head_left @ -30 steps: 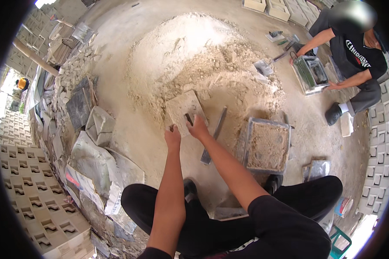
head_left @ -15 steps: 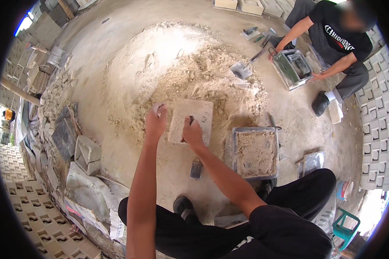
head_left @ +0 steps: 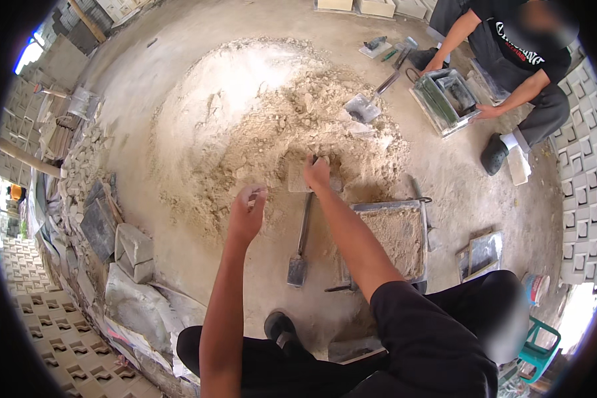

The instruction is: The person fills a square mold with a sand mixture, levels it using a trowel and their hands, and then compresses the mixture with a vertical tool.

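Note:
My right hand (head_left: 317, 174) is closed round the dark handle on a flat, dusty square plate (head_left: 297, 175). The plate lies at the near edge of a heap of pale sandy mix (head_left: 272, 126), partly hidden behind the hand. To the left, my left hand (head_left: 249, 201) hovers with loosely curled fingers, dusty and holding nothing visible. Between my forearms a long-handled tool with a dark rectangular head (head_left: 297, 270) lies on the floor. By my right forearm stands a square metal-rimmed mould (head_left: 386, 205) filled with the sandy mix, partly covered by the arm.
A co-worker (head_left: 530, 73) at the far right holds a metal mould box (head_left: 438, 99). A shovel (head_left: 362, 108) rests on the heap. Rubble and a broken block (head_left: 133, 247) line the left; a green stool (head_left: 538, 348) stands at the lower right, and patterned blocks (head_left: 580, 192) are stacked beyond.
My right hand has moved the plate away from me to the heap, uncovering the tool's long handle. My left hand has dropped lower and nearer to me.

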`<move>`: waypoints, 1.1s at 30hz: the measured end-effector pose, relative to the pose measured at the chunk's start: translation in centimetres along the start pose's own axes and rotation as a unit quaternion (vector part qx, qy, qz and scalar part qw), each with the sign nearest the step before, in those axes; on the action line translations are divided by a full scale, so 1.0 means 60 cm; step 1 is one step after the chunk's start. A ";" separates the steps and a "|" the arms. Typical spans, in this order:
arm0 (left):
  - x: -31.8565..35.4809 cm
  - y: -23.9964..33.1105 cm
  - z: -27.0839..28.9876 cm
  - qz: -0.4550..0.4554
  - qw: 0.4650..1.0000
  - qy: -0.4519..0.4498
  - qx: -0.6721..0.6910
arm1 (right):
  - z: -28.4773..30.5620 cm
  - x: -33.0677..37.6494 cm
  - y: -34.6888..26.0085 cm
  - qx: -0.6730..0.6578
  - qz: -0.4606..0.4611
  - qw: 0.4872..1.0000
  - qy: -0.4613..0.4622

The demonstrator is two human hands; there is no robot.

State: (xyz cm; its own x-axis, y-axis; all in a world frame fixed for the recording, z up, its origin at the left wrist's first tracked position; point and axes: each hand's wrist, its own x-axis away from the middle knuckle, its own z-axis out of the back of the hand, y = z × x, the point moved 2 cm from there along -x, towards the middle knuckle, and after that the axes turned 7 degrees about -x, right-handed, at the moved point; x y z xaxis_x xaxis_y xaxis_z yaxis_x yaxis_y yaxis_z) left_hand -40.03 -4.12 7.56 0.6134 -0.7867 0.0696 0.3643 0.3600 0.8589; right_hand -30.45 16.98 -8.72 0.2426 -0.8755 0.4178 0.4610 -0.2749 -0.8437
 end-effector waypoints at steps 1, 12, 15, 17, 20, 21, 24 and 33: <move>0.002 0.001 -0.003 -0.008 1.000 -0.005 -0.001 | 0.007 -0.007 0.008 0.001 0.003 1.000 0.002; 0.013 0.051 0.042 -0.082 0.996 -0.018 -0.036 | 0.067 0.138 -0.054 0.073 0.116 0.989 -0.049; 0.026 0.061 0.060 -0.082 0.997 -0.005 -0.001 | 0.092 0.178 -0.077 0.105 0.208 0.970 -0.069; 0.037 0.069 0.063 -0.072 0.997 0.032 -0.002 | 0.125 0.216 -0.093 0.090 0.200 0.971 -0.098; 0.046 0.094 0.038 -0.035 0.996 0.077 -0.017 | 0.208 0.253 -0.106 0.071 0.206 0.965 -0.144; 0.058 0.096 0.033 -0.013 0.995 0.088 -0.036 | 0.238 0.282 -0.117 0.076 0.196 0.963 -0.169; 0.070 0.091 -0.009 -0.028 0.992 0.103 -0.070 | 0.328 0.351 -0.118 0.092 0.237 0.952 -0.173; 0.176 0.051 -0.326 -0.107 0.992 0.000 0.071 | 0.579 0.431 0.010 0.321 0.259 0.899 -0.146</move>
State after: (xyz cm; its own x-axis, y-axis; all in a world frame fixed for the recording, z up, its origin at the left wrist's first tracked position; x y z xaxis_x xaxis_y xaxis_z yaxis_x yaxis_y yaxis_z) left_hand -18.75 -1.49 0.98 0.5336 -0.8369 -0.1221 0.3835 0.1108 0.9169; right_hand 5.73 7.98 13.29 0.7376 -0.6524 0.1743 0.5963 0.5081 -0.6215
